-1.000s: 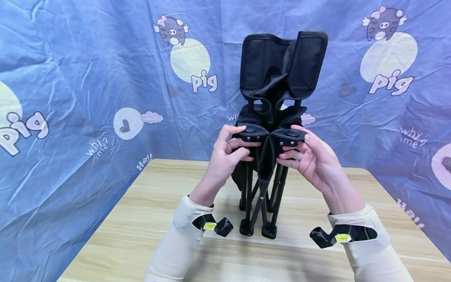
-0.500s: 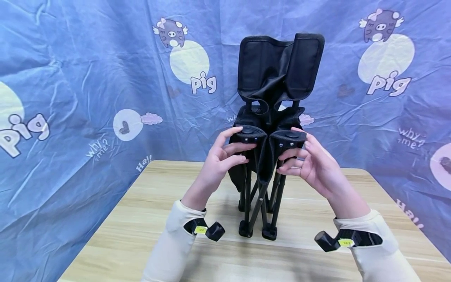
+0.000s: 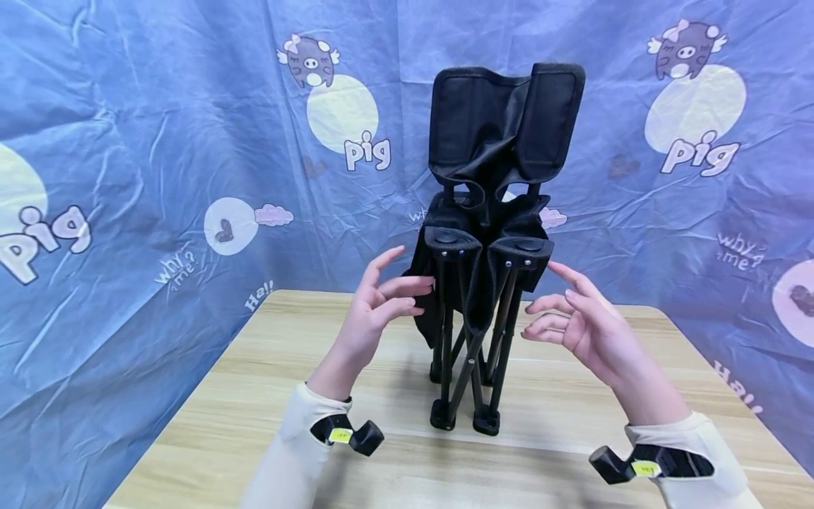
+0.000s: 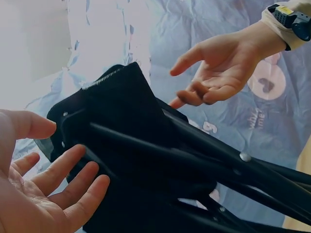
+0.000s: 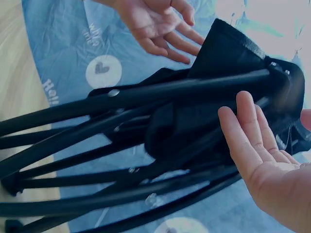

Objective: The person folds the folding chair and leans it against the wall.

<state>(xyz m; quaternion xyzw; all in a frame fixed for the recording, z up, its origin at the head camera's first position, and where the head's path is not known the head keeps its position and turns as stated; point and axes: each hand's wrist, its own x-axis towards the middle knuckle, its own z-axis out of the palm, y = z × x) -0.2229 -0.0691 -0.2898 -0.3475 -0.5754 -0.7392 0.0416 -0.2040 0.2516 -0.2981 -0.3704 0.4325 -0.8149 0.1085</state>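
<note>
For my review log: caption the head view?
Open hands flank a folded black chair on a table.

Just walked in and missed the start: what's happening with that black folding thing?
A person faces a folded black camping chair standing upright on a wooden table. Both hands are open beside it, neither gripping: the left hand is close to its front left corner, the right hand slightly off the right corner. A blue cartoon-pig cloth hangs behind.

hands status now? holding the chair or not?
Left hand: open, holding nothing, beside the chair.
Right hand: open, holding nothing, clear of the chair.
</note>
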